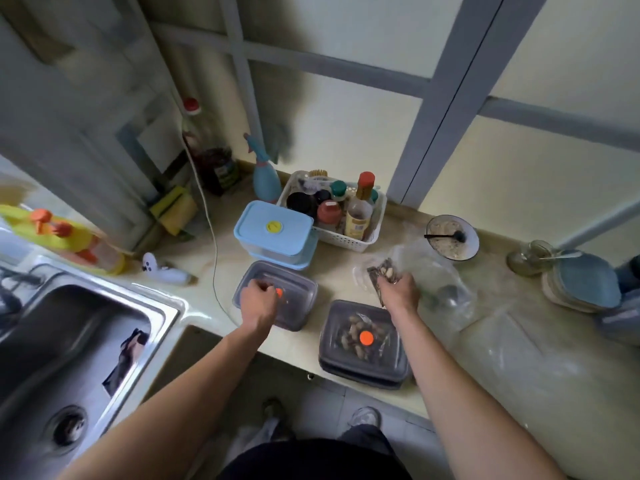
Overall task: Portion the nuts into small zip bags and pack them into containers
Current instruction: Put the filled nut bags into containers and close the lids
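Nuts already fill the near box (363,344) at 6 o'clock, while the right hand (398,292), fingers curled round a nut bag (382,271), is closer to it than to the lidded box (275,296) at 9 o'clock, whose lid the left hand (258,301) touches with curled fingers.

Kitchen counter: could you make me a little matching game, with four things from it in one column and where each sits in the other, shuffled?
Things
1. Light blue lidded container
2. White basket of bottles
3. Grey container of nuts
4. Glass bowl

Places
A. At the counter's front edge, below the right hand
B. To the right of the basket, a dark utensil in it
C. Behind the grey container under the left hand
D. At the back, by the wall

Pairs: 1-C, 2-D, 3-A, 4-B
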Demonstrator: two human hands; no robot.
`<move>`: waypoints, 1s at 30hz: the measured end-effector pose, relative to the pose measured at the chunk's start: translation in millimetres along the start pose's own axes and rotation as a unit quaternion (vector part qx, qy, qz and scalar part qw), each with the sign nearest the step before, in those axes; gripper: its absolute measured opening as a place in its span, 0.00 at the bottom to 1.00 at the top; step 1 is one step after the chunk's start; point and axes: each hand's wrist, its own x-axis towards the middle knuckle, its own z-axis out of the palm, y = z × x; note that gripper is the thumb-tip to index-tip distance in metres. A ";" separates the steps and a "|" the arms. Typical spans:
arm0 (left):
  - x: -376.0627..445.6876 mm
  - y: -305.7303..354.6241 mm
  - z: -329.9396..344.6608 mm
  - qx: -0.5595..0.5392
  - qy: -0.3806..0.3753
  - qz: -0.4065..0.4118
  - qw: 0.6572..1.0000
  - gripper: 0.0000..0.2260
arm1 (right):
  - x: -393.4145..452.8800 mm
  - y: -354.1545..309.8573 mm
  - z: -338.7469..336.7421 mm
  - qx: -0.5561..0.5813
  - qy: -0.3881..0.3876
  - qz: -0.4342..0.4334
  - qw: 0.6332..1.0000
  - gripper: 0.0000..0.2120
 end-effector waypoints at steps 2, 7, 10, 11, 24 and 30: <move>7.0 -11.3 -20.8 0.012 0.026 -0.015 0.999 0.08 | 3.8 0.4 8.2 -0.020 -0.011 -0.012 1.000 0.13; 37.0 -40.9 -46.3 0.056 0.010 -0.036 0.998 0.17 | -12.5 -13.9 29.8 -0.091 0.011 -0.089 0.992 0.12; 39.2 -43.9 -52.1 0.054 -0.018 -0.057 0.997 0.27 | -51.0 -27.7 50.7 -0.145 0.067 -0.267 0.950 0.12; 40.7 -43.8 -52.2 0.049 -0.031 -0.066 0.996 0.25 | -66.0 -33.8 59.3 -0.172 0.036 -0.324 0.930 0.12; 61.9 -78.9 -71.1 -0.101 -0.172 -0.176 0.964 0.10 | -167.8 -24.3 176.6 -0.457 -0.159 -0.318 0.816 0.31; 72.7 -89.9 -73.6 -0.132 -0.184 -0.184 0.956 0.12 | -169.6 -33.3 198.9 -0.505 -0.146 -0.288 0.801 0.27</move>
